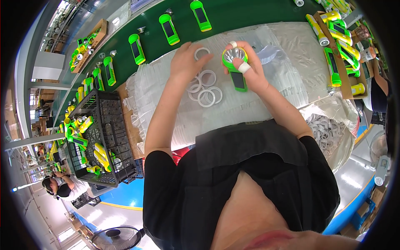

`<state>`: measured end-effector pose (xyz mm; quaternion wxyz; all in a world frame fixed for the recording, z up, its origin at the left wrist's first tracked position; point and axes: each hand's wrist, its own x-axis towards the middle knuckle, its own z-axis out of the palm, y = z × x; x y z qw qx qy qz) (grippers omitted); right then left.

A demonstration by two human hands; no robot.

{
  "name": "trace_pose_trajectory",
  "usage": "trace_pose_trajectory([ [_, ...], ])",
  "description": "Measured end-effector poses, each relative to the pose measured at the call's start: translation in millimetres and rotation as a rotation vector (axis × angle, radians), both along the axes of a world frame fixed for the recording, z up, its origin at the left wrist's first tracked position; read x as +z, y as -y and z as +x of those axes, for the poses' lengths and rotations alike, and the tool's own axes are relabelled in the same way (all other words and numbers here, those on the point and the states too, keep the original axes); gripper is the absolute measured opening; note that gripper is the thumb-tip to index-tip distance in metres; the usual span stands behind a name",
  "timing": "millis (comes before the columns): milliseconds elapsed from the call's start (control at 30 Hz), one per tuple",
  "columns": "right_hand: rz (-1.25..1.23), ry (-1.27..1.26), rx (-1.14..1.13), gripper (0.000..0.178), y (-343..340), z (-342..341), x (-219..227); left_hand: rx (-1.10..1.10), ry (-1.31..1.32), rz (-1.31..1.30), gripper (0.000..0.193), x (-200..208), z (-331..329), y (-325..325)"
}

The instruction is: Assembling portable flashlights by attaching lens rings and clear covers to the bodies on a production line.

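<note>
In my right hand (250, 66) is a green flashlight (238, 81) with a dark panel on its body, its shiny reflector (234, 55) facing up. White tape wraps the thumb and a finger of this hand. To its left, my left hand (186, 59) pinches a clear plastic ring (202, 48) between thumb and fingers, apart from the flashlight. Several loose clear rings (206, 98) lie overlapping below, on the plastic-covered work surface (166, 129). Beyond my right hand rests a nested row of clear rings (267, 54).
Green flashlights (168, 30) stand spaced along a green belt (233, 14) at the far side. A black crate (110, 125) with green and yellow flashlights is at left, a full cardboard box (339, 62) at right. A bag of small grey parts (325, 133) sits near my right elbow.
</note>
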<state>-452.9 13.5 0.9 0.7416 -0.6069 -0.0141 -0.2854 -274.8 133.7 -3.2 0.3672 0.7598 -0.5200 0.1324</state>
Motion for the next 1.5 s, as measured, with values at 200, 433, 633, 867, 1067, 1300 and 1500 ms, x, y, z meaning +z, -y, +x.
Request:
trace_pose_trajectory([
  [200, 0.011, -0.038, 0.079, 0.027, -6.1, 3.1, 7.7, 0.003, -0.145, 0.516, 0.027, -12.0, 20.4, -5.1],
  [433, 0.009, -0.099, 0.007, 0.027, -0.1, 1.4, 11.4, -0.336, -0.424, -0.271, 0.02, 42.9, -38.3, -20.7],
  [633, -0.224, 0.047, -0.072, 0.03, -0.7, 7.2, 1.3, -0.373, -0.184, -0.215, 0.03, 53.9, -55.1, -20.4],
  [867, -0.117, 0.12, 0.055, 0.061, 13.1, -5.3, 18.3, -0.404, -0.21, -0.125, 0.031, 65.8, -60.9, -16.1],
  [1067, -0.872, -0.048, -0.154, 0.046, 65.7, -36.1, 56.1, -0.449, -0.203, -0.008, 0.037, 71.0, -73.0, -4.8],
  [1300, -1.307, -0.37, 0.257, 0.042, 75.0, -30.5, 128.5, -0.421, -0.378, 0.014, 0.046, 55.1, -92.6, 19.9],
  [1500, -1.424, -0.436, 0.343, 0.03, 72.3, -23.2, 139.8, -0.48, -0.456, 0.004, 0.042, 55.2, -93.1, 22.6],
])
